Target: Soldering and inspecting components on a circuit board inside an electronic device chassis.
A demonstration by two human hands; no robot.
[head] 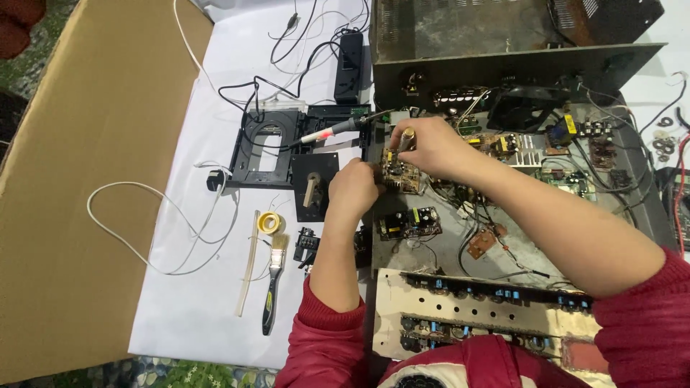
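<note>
Inside the opened metal chassis [517, 215] of an old amplifier, both hands met over a small brown circuit board [399, 174] crowded with components, which stood tilted near the chassis's left edge. The left hand [352, 190] was curled shut against the board's left side, its fingers folded in on the edge so that it steadied the board; exactly how much of the edge it gripped could not be made out. The right hand [430, 146] was closed round a soldering iron [345, 127], the fingers wrapped about its dark handle, and the iron's red-banded shaft stuck out to the left over the white sheet [215, 215] covering the table. Both forearms came out of red sleeves [323, 338]. Just below the held board lay a second small green board [410, 223] on the chassis floor, and nearer the person a long pale board [489, 309] carried rows of blue capacitors. On the sheet to the left lay a black plastic drive frame [269, 147], a roll of yellow tape [269, 222], a small paintbrush [273, 287] with a black handle, a thin pale stick [249, 262] and a looping white cable [144, 230]. Brown cardboard [79, 179] lay along the far left.
</note>
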